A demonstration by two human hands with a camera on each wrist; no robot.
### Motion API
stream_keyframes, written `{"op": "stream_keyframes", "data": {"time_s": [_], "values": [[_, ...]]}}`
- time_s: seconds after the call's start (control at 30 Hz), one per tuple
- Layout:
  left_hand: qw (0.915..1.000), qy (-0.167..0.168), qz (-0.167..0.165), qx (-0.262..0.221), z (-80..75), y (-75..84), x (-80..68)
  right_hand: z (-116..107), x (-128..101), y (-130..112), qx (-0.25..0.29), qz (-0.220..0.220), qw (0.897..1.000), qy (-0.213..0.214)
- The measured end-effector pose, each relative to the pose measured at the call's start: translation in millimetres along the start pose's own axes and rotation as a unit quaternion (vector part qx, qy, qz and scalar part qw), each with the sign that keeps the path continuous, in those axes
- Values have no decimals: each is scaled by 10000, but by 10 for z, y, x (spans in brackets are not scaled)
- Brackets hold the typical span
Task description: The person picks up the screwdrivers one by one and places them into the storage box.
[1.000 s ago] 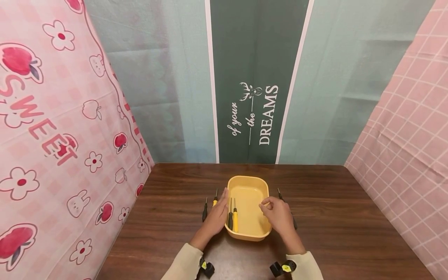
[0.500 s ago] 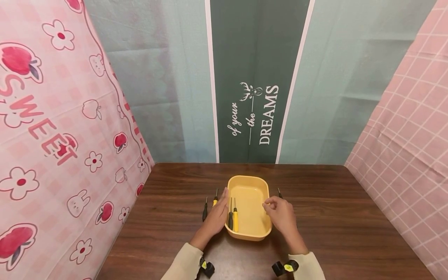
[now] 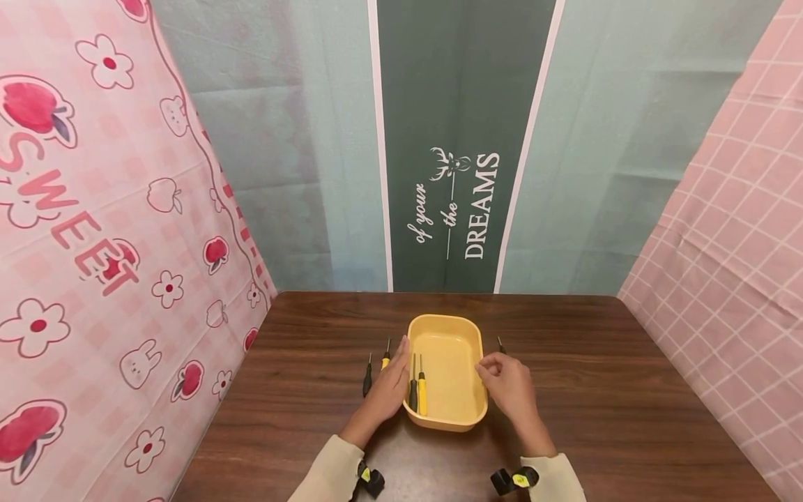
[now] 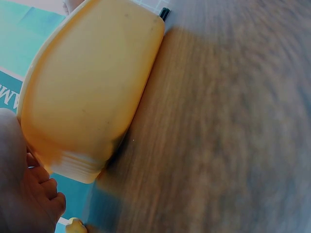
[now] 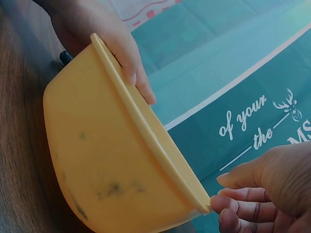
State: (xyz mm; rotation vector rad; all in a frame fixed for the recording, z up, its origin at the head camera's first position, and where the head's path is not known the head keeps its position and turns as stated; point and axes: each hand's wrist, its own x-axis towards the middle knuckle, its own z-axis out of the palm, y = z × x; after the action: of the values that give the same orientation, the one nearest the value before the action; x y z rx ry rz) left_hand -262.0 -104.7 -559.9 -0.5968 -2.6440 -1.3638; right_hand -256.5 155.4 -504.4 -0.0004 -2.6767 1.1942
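Note:
A yellow plastic bin (image 3: 453,390) stands in front of me. Inside, along its left wall, lie a black-handled screwdriver (image 3: 413,396) and a yellow-handled screwdriver (image 3: 423,399), side by side. My left hand (image 3: 387,390) rests with extended fingers against the bin's left side. Over the right rim is my right hand (image 3: 511,389), its fingers loosely bent and nothing visible between them; in the right wrist view its fingertips (image 5: 224,206) are close to the rim, and whether they touch it I cannot tell.
Left of my left hand lie a black screwdriver (image 3: 367,381) and a yellow-and-black screwdriver (image 3: 385,361), partly hidden. Beyond my right hand shows the tip of another dark screwdriver (image 3: 501,344), mostly covered. Printed cloths (image 3: 458,84) rise behind the brown wooden table (image 3: 602,390).
My right hand has drawn rightward from above the bin's inside to its right rim, covering more of the dark screwdriver there. The left hand, bin and screwdrivers have stayed put.

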Motion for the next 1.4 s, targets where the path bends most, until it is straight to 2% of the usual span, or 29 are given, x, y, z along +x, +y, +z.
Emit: {"op": "stream_keyframes", "data": {"time_s": [0.8,1.4], "values": [[10000,-13,-38,-31,-20,13,-10,-62,6,67,-44,-56,10000,63],[9999,-25,-80,-79,-11,-2,-7,-147,-8,135,-292,-51,9995,96]]}}
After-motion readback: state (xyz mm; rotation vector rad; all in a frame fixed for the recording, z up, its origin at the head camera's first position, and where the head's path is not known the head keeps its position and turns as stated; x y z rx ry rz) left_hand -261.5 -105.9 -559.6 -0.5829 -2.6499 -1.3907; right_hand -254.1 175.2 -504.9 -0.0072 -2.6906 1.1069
